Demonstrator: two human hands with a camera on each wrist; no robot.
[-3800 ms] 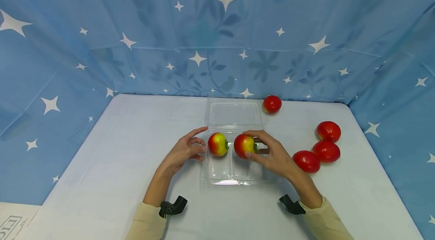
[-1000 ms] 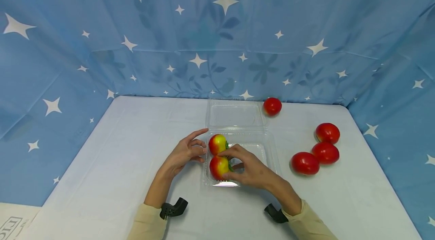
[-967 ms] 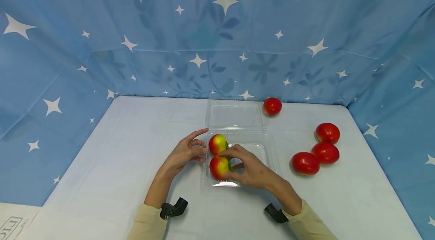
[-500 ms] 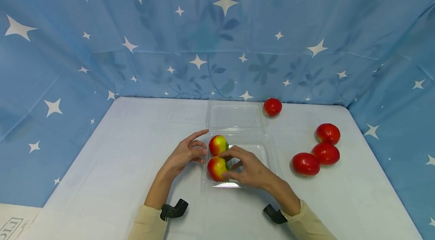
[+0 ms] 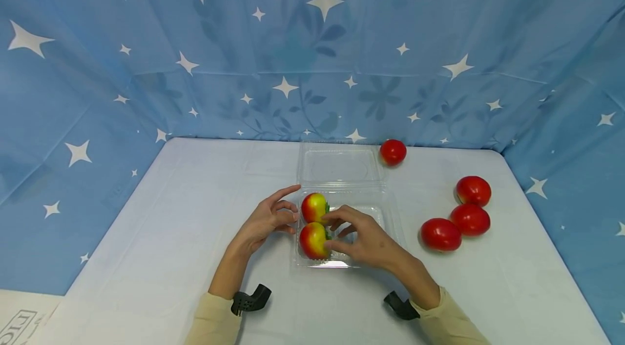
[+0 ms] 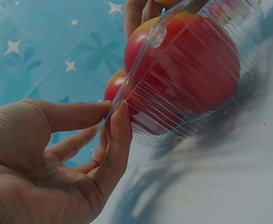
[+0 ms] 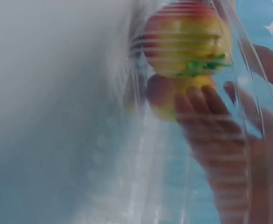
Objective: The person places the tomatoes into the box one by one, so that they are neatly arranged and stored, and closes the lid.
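A clear plastic clamshell box [image 5: 373, 201] lies with its lid opened back on the table. Two red-and-yellow tomatoes with green stems sit along its left side, a far tomato [image 5: 313, 208] and a near tomato [image 5: 311, 242]. My left hand [image 5: 266, 223] pinches the box's left rim between thumb and fingertip, plain in the left wrist view. Over the box, my right hand [image 5: 363, 239] has its fingers spread loosely at the stem side of the near tomato, no longer round it. The right wrist view shows those fingers through the ribbed plastic wall.
Three red tomatoes group at the right: a back one [image 5: 473, 191], a middle one [image 5: 470, 219] and a front one [image 5: 441, 234]. Another tomato [image 5: 393, 152] stands beside the lid [image 5: 342, 165]. A starry blue curtain [image 5: 234, 41] closes off the back of the white table [image 5: 205, 187].
The right hand carried the near tomato left to the box's front left, then loosened and drew slightly right. The left hand stayed at the rim.
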